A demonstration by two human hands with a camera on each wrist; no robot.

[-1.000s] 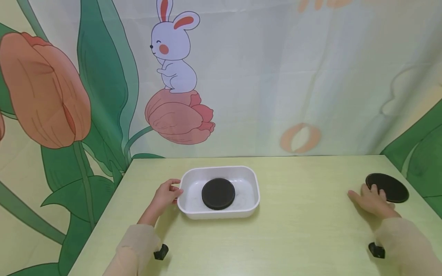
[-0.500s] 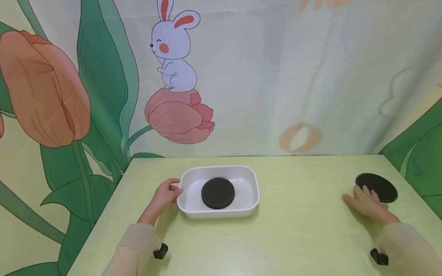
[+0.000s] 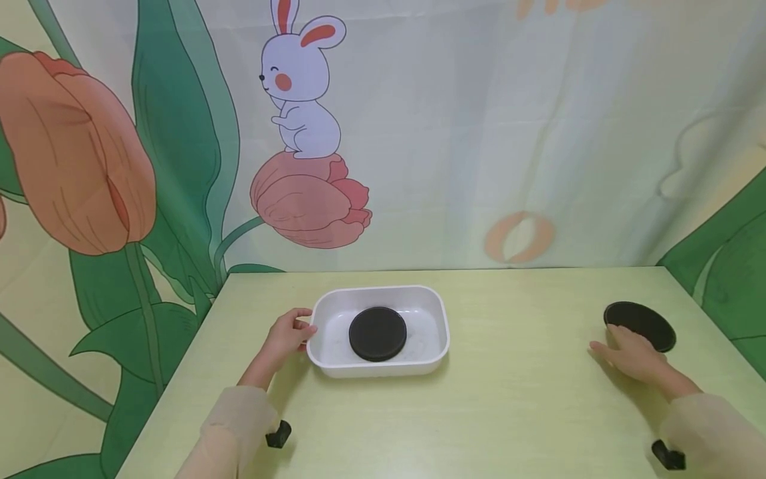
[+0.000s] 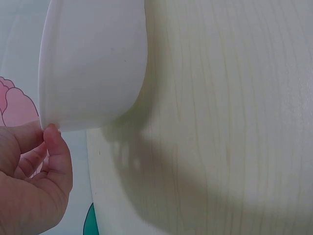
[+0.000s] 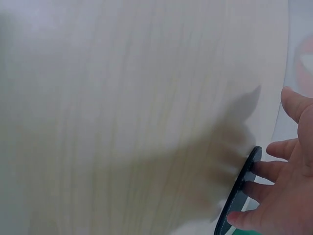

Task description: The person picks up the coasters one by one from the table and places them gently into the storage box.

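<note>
A white rectangular tray (image 3: 324, 364) with rounded corners stands left of the middle of the table. Inside it lies a black round disc (image 3: 378, 334), like a coaster. My left hand (image 3: 290, 332) pinches the tray's left rim between thumb and fingers; the left wrist view has this grip on the rim (image 4: 41, 100) close up. Far to the right, my right hand (image 3: 633, 354) has its fingertips on a second black round disc (image 3: 645, 322), covering its near left part. In the right wrist view several fairly straight fingers touch this disc (image 5: 238, 198), and the thumb stands apart.
The pale wood-grain table (image 3: 509, 399) reaches back to a printed cloth (image 3: 431, 133) with a rabbit and tulips. Small black devices (image 3: 278, 434) sit below both sleeves. The table's right edge runs close beyond the right-hand disc.
My right hand and the disc under its fingers have slid left, toward the tray. My left hand, the tray and the disc in it have stayed put.
</note>
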